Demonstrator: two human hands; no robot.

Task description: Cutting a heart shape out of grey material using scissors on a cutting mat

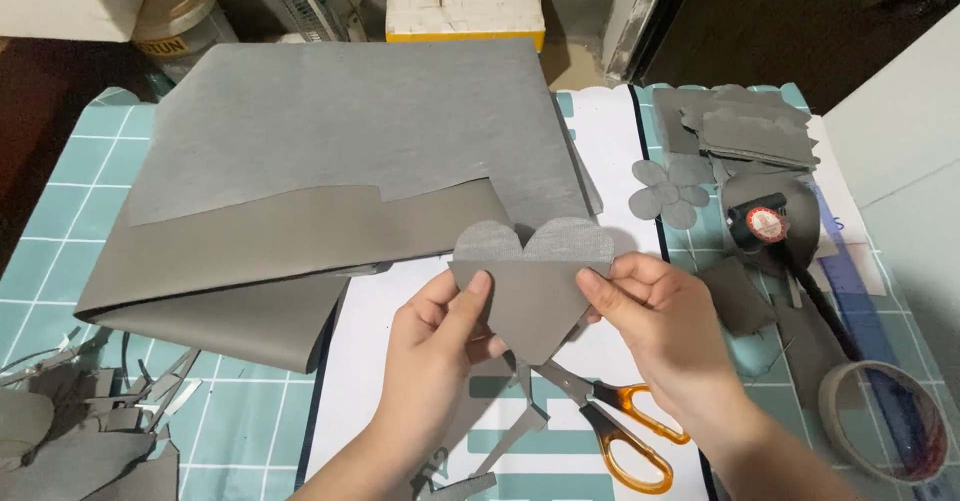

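The fingers (478, 286) of the left hand (435, 346) are pinched on the left edge of a grey paper heart (533, 281), thumb on its front. The fingers of the right hand (655, 331) are clamped on its right edge in the same way. The heart is held up between both hands, above the desk (60, 171), point downward, its two rounded lobes a lighter, textured grey than the smooth lower part.

Just below the hands lie scissors (610, 426) with orange handles, blades pointing up and left, on a white sheet (390, 361) with grey offcuts beside them. Behind the heart lies a large folded grey paper sheet (330, 151). To the right sit a small grey paper flower (668, 193), a stack of cut grey pieces (745, 126), a dark tool with a red-and-white label (765, 226) and, near the right edge, a roll of tape (885, 421). Grey scraps (80, 431) lie at lower left on the teal grid mat.
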